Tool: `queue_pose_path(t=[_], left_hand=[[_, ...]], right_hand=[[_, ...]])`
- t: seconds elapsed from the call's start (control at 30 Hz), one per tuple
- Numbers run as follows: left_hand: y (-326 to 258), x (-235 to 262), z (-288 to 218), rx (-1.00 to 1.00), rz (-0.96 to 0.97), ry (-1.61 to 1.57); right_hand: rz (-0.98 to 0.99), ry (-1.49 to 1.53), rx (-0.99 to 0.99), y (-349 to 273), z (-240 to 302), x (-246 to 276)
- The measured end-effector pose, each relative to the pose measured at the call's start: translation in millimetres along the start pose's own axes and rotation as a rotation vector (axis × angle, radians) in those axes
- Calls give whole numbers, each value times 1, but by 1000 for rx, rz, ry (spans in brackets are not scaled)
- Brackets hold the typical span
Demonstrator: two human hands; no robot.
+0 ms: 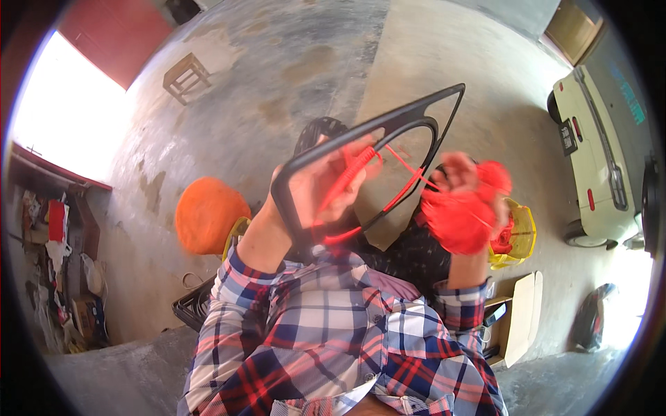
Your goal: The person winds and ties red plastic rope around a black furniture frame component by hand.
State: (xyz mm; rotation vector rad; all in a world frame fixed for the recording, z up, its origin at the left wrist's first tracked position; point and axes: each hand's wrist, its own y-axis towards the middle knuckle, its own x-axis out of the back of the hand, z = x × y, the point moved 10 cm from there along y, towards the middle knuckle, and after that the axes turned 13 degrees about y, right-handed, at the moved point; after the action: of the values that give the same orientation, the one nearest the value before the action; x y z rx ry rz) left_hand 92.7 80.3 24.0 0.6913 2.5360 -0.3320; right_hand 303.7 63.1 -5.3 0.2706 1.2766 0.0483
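Head view: left hand [320, 184] grips the black frame [388, 139] by its rim, held up above the lap; right hand [461, 187] clutches a red cord [402, 182] bundle; frame looks stiff and light, cord soft, best pinched near the frame.

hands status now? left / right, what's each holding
Left hand: closed on the black frame, red cord running under its fingers.
Right hand: closed on a bundle of red cord.
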Motion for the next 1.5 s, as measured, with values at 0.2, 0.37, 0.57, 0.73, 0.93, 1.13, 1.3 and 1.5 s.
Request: queue_pose_path(t=[0.2, 0.37, 0.57, 0.73, 0.93, 1.13, 1.3, 1.5], left_hand=[[-10, 47, -20, -104, -105, 209], [-10, 52, -26, -148, -57, 162], [-4, 55, -14, -74, -159, 140], [1, 22, 6, -2, -99, 5], [-2, -17, 28, 84, -70, -42], [-8, -35, 14, 52, 89, -40], [-3, -37, 2, -286, 160, 356], [-12, -47, 35, 236, 268, -26]], right_hand=[[598, 323, -254, -26, 55, -85], [568, 84, -256, -43, 40, -80], [148, 80, -256, -16, 20, -1], [30, -217, -406, -26, -43, -21], [48, -989, -55, 3, -46, -79], [151, -292, -263, 8, -66, -18], [50, 166, -560, -8, -111, -11], [-89, 66, -328, 14, -83, 22]])
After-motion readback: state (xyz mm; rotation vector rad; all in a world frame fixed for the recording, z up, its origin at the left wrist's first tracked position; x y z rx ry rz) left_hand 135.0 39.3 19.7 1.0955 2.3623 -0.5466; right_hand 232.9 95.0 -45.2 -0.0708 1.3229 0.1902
